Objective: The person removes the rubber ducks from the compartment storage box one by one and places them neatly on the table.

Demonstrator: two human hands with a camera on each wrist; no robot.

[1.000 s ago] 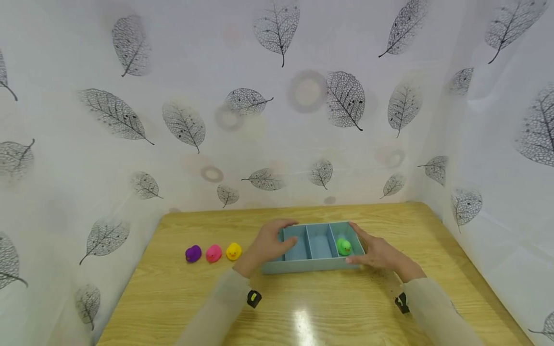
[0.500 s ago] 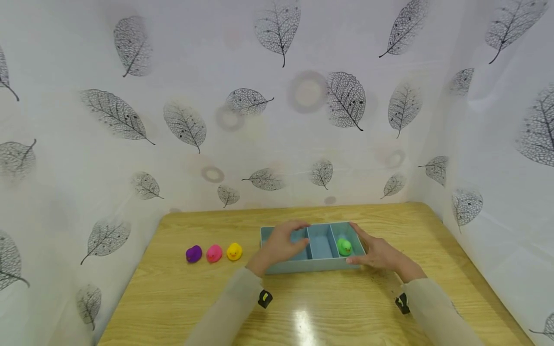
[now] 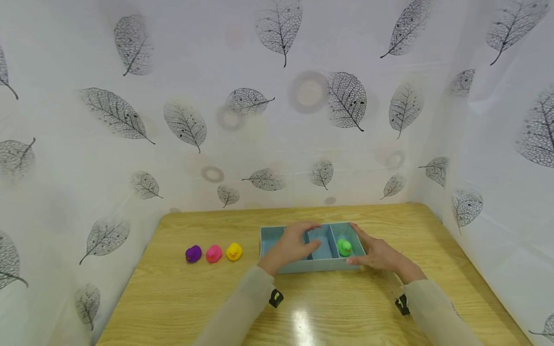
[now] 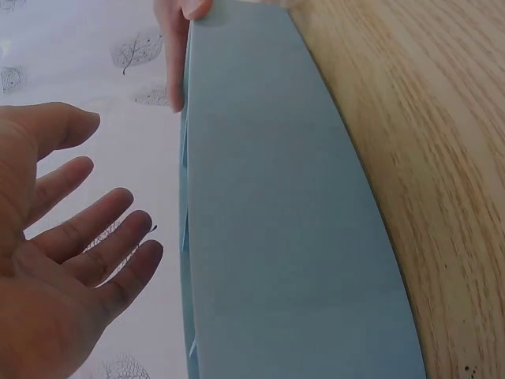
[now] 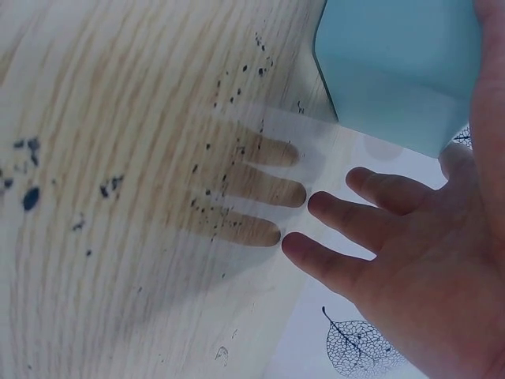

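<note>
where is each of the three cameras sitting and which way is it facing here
Head: on the person's head, looking forward and down at the table, the blue tray, both hands and sleeves.
Left wrist: low beside the tray's outer wall, looking along it; shows the left hand, fingers spread.
Right wrist: low by the tray's corner, facing the tabletop; shows the right hand.
Shared: all three show the tray; both wrist views show the wood grain.

Matt blue plastic tray [image 3: 303,265], glossy wood-grain table [image 3: 182,298]
</note>
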